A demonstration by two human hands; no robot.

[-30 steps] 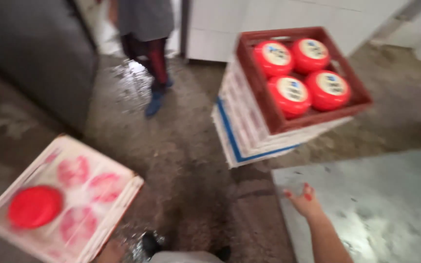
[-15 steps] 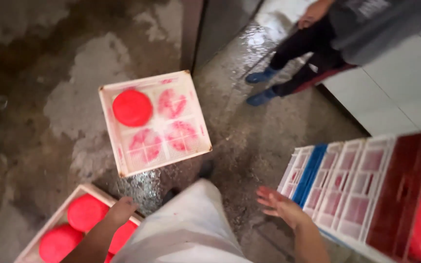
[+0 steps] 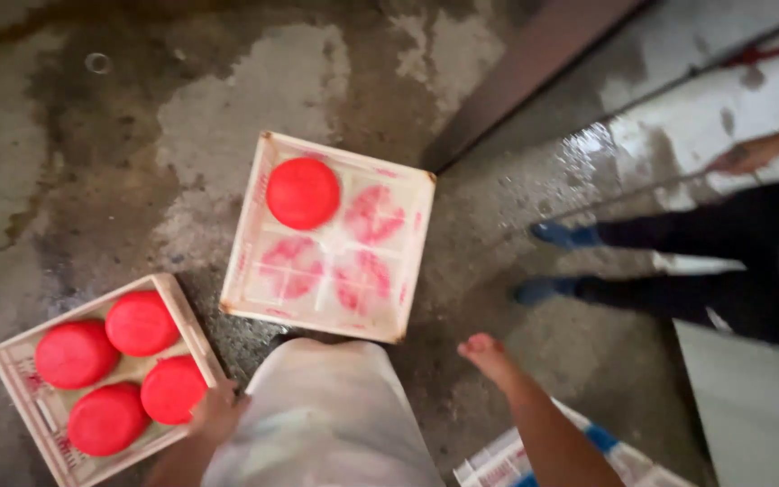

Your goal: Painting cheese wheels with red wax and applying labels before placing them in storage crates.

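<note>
Crate (image 3: 42, 410) of four red wax-coated cheese wheels sits on the wet concrete floor (image 3: 92, 162) at the person's lower left, and the left hand (image 3: 216, 410) has come down to its near corner, fingers curled over the rim beside one red cheese wheel (image 3: 171, 390); half a second ago that hand was only just reaching the crate's edge, and a second ago the view was on a tall stack of crates instead. So the person has turned away from that stack and now stands over the two crates on the floor, with the full one in hand; whether the fingers are truly clamped on the rim I cannot tell, the hand being partly hidden by the pale apron (image 3: 326, 415). The right hand (image 3: 489, 353) hangs free with its fingers loose, holding nothing, above bare floor. Just ahead lies a second pale crate (image 3: 412, 261), carrying a single red wheel (image 3: 303, 193) in its far left cell, the other three cells showing only pink stains. A white and blue crate edge (image 3: 507, 464) shows at the bottom. Another person in dark trousers and blue shoes (image 3: 563, 236) stands close on the right, narrowing the way on that side, and the floor looks slick with water.
</note>
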